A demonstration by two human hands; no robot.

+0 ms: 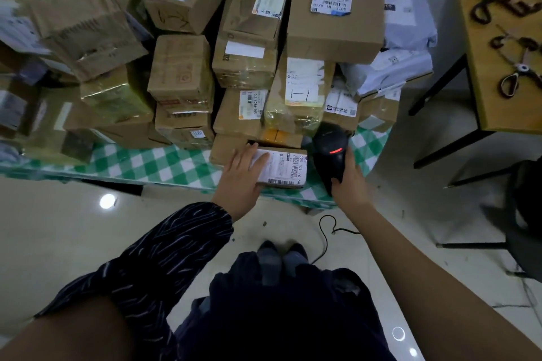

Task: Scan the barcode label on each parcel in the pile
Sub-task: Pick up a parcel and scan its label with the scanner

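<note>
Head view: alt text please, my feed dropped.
The left hand lies flat on a small labelled parcel at the front of a cardboard parcel pile on green-checked cloth; the right hand grips a black barcode scanner beside it, red light lit. Scissors lie on a wooden table at right.

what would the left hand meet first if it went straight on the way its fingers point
Probably the orange box packed just behind the small parcel that the left hand rests on, though depth is unclear from this view.
</note>
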